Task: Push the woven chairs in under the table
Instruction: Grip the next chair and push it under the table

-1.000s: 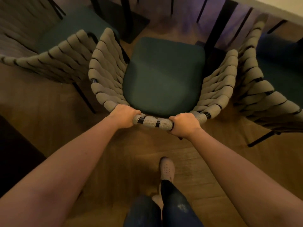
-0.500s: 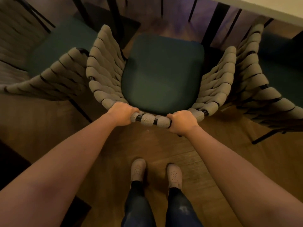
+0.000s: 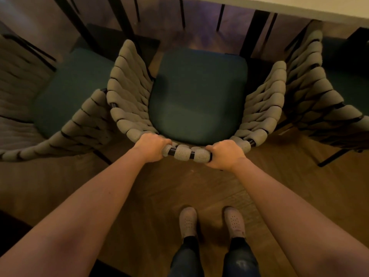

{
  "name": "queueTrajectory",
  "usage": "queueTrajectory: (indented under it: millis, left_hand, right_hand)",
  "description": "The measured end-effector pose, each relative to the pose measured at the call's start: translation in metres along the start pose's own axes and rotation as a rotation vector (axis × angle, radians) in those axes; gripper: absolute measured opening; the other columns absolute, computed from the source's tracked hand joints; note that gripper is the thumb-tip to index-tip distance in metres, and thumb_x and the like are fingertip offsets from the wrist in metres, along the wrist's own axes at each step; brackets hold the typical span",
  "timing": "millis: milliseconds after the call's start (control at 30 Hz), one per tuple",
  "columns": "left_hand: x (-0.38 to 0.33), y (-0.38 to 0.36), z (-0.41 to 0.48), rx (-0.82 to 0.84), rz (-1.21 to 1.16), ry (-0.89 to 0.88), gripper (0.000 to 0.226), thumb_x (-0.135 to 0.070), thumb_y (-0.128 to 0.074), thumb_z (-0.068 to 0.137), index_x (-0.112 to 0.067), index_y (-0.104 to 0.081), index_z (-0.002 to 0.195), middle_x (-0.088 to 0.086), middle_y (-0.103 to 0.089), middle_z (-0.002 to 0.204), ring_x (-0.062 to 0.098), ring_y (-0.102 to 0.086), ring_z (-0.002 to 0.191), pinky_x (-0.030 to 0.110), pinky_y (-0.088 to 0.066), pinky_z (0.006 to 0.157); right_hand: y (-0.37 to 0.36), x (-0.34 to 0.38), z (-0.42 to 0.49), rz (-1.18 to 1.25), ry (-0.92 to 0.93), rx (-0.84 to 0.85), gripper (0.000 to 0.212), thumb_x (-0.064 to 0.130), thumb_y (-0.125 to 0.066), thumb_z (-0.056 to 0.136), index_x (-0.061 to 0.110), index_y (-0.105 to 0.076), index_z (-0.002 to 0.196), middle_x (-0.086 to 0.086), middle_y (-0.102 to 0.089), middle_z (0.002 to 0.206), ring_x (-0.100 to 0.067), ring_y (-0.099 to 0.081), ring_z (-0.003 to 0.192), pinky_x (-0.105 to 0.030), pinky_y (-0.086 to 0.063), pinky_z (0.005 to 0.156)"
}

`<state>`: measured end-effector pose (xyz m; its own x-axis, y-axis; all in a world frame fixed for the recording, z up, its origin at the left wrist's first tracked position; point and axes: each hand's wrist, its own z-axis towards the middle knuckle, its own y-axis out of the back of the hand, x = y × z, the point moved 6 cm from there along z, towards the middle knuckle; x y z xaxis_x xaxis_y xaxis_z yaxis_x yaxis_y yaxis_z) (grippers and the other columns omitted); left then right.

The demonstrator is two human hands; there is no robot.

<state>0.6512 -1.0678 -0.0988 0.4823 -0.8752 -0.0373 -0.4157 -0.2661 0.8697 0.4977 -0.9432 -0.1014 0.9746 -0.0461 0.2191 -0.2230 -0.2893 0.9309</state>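
At far left, a second woven chair [image 3: 60,120] stands beside the middle one, its woven arm close against it; whether they touch cannot be told.

The left hand [image 3: 152,147] is clenched over the top rail [image 3: 186,153] of the middle chair [image 3: 197,96], thumb side inward. The rail is a dark metal tube wrapped with thick woven cord. The cord probably gives a padded, non-slip hold, while the tube beneath should be stiff enough to carry a push without flexing.

The green seat cushion [image 3: 197,100] is fully in view, its front edge just at the table leg [image 3: 252,35]. The chair therefore appears only partly in under the table [image 3: 299,7].

The right hand [image 3: 224,154] grasps the same rail, apart from the left, so force is applied evenly on both sides. The chair looks moderately heavy; its legs are likely to drag on the wood floor [image 3: 199,186], so a level push is advised.

At right, a third chair [image 3: 311,92] stands just beside the middle one. Clearance on both sides looks narrow.
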Motion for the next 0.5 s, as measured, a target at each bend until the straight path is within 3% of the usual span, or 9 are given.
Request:
queueTrajectory:
  millis: [133,233,300,333,400,467,500]
  left_hand:
    - [0.006,-0.004,0.007,0.037,0.028,-0.04,0.03,-0.036,-0.06,0.085,-0.031,-0.054,0.113,-0.004,-0.065,0.094,0.016,-0.062,0.083,0.037,-0.055,0.077]
    - [0.01,-0.007,0.009,0.168,-0.033,-0.058,0.053,-0.056,-0.064,0.079,-0.031,-0.05,0.124,-0.005,-0.064,0.105,0.014,-0.061,0.091,0.035,-0.053,0.082]
    - [0.014,-0.002,0.006,0.314,-0.266,0.025,0.078,-0.073,-0.06,0.073,-0.031,-0.043,0.136,-0.006,-0.059,0.119,0.016,-0.057,0.105,0.033,-0.05,0.089]
    - [0.017,0.002,0.006,0.36,-0.438,0.084,0.082,-0.077,-0.055,0.073,-0.03,-0.041,0.139,-0.004,-0.057,0.125,0.017,-0.055,0.111,0.032,-0.047,0.091]
    - [0.029,0.013,0.011,0.287,-0.657,0.194,0.079,-0.077,-0.048,0.077,-0.029,-0.044,0.14,-0.002,-0.054,0.133,0.018,-0.052,0.119,0.033,-0.044,0.094]
    - [0.057,0.026,0.016,0.077,-0.569,0.31,0.07,-0.07,-0.049,0.083,-0.025,-0.049,0.136,0.001,-0.052,0.135,0.02,-0.05,0.122,0.038,-0.044,0.098]
    - [0.073,0.03,0.015,-0.037,-0.461,0.372,0.063,-0.062,-0.052,0.087,-0.021,-0.051,0.135,0.005,-0.051,0.136,0.022,-0.048,0.125,0.042,-0.042,0.102]
  right_hand:
    - [-0.006,-0.002,0.004,0.033,0.001,0.015,0.046,0.062,-0.053,0.086,0.028,-0.062,0.116,0.007,-0.068,0.093,-0.01,-0.065,0.085,-0.022,-0.047,0.071]
    - [-0.007,-0.003,0.002,0.064,-0.026,0.065,0.079,0.088,-0.026,0.072,0.029,-0.063,0.109,0.009,-0.066,0.082,-0.008,-0.061,0.072,-0.025,-0.051,0.065]
    - [-0.005,-0.007,0.002,0.104,-0.082,0.074,0.089,0.088,-0.009,0.072,0.027,-0.066,0.106,0.008,-0.064,0.076,-0.009,-0.059,0.067,-0.027,-0.051,0.062]
    - [-0.001,-0.011,0.001,0.129,-0.135,0.048,0.085,0.083,-0.008,0.078,0.026,-0.067,0.101,0.006,-0.064,0.074,-0.009,-0.059,0.066,-0.028,-0.051,0.061]
    - [0.01,-0.027,0.001,0.115,-0.281,-0.078,0.065,0.066,-0.019,0.094,0.022,-0.068,0.087,0.005,-0.061,0.069,-0.01,-0.058,0.064,-0.027,-0.049,0.06]
    - [0.021,-0.055,-0.005,0.075,-0.435,-0.246,0.047,0.046,-0.035,0.1,0.018,-0.07,0.087,0.003,-0.061,0.075,-0.011,-0.058,0.071,-0.027,-0.049,0.067]
    - [0.025,-0.072,-0.009,0.092,-0.513,-0.308,0.039,0.039,-0.04,0.099,0.017,-0.072,0.093,-0.001,-0.064,0.087,-0.015,-0.06,0.085,-0.031,-0.049,0.08]
